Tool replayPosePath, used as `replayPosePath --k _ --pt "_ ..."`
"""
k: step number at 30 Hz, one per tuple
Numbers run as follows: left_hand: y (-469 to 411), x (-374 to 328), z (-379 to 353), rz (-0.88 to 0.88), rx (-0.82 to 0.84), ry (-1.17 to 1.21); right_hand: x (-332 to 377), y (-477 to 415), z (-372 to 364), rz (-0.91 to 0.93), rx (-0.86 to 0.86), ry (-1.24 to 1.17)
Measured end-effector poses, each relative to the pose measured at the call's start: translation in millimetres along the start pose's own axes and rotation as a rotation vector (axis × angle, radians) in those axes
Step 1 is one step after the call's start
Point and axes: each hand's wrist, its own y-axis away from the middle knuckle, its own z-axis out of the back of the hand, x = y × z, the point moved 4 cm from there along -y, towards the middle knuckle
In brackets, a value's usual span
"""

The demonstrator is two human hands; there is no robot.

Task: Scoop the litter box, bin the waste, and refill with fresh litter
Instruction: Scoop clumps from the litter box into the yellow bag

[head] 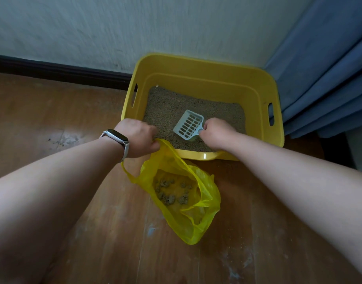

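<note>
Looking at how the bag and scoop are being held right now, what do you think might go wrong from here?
1. The left hand holds only one edge of the yellow bag, so its mouth sags on the floor; clumps tipped from the scoop may miss it.
2. The bag looks thin, with clumps already inside; lifting it by one edge might tear or spill it.
3. The right hand grips the scoop's short handle close above the litter and may touch it.

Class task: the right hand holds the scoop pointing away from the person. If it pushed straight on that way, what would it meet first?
Probably the litter, since the scoop in the right hand angles toward it; beyond lies the yellow box's far wall. Depth is unclear.
</note>
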Motion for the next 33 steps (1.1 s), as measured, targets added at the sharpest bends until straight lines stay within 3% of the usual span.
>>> replayPosePath --k 6,13,17,20,24,29,33 --pt "0.4 0.7 -0.6 0.012 -0.065 0.021 -6.9 -15.7 -22.7 0.075 0.23 0.071" --pt "-0.8 1.1 -0.9 0.011 -0.116 0.042 -16.5 -17.4 -31.3 0.095 0.255 0.017" --pt "1.2 -0.7 0.8 0.01 -0.124 0.036 -12.6 -6.7 -19.4 0.11 0.186 0.084" --pt "1.9 -1.5 1.5 -0.004 -0.105 0.038 5.3 24.7 -3.8 0.293 -0.017 0.248" --pt "3.6 -2.4 2.8 -0.015 -0.074 0.014 22.6 89.4 -11.8 0.541 -0.158 0.161" --pt "10.1 -3.7 5.3 -0.015 -0.046 0.034 20.7 141.0 -54.8 0.746 0.039 0.315" --pt "31.8 -2.7 14.3 -0.049 -0.197 0.011 5.9 143.5 -83.3 0.727 0.156 0.577"
